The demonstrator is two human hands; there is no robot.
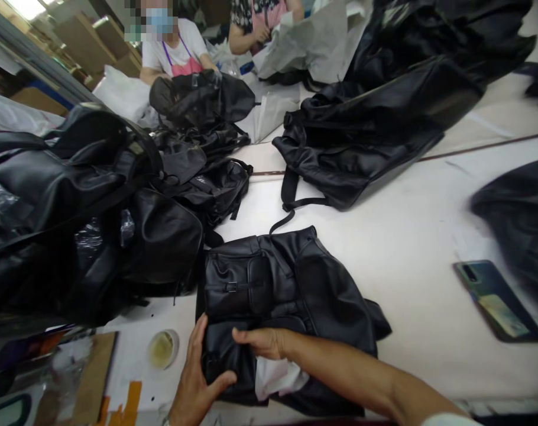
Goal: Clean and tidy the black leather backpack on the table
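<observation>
A black leather backpack (287, 284) lies flat on the white table (406, 236) in front of me, pockets and buckle facing up. My left hand (195, 378) grips its near left corner, thumb on top. My right hand (262, 342) reaches across from the right and pinches the bag's near edge. White stuffing paper (275, 378) shows from the bag's opening just under my right wrist.
A heap of black backpacks (96, 219) fills the left side; more bags (384, 112) lie across the far right. A phone (499, 300) rests at the right. A small round cup (162, 349) sits near my left hand. Two other people (175, 47) work at the far end.
</observation>
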